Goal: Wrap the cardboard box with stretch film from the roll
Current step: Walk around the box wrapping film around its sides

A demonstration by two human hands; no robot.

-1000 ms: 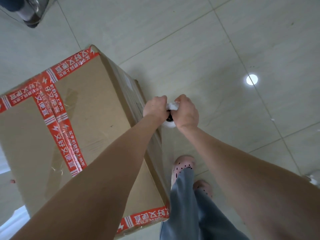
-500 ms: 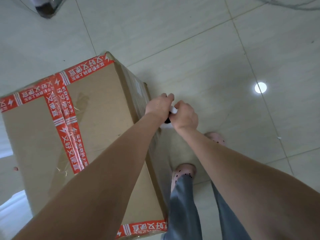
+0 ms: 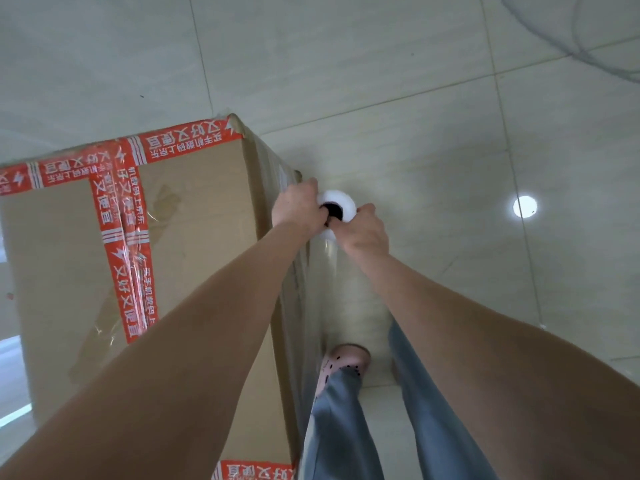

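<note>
An indoor room used for packing is suggested; whether it is a home, shop or storeroom cannot be told. A large cardboard box [image 3: 194,209], sealed with red printed tape [image 3: 128,271], is stood directly on a floor [image 3: 346,64] of big, glossy, pale tiles, seen on every visible side of the box. A round light reflection [image 3: 525,206] is mirrored in the tiles right of the box. A roll of stretch film [image 3: 346,202] is held just beside the box's right face, and a pink perforated clog [image 3: 344,358] is worn near that face.

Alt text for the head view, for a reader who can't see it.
Seen from above, the left hand and right hand grip the top end of a stretch film roll beside a cardboard box sealed with red tape. Clear film runs along the box's side.
</note>
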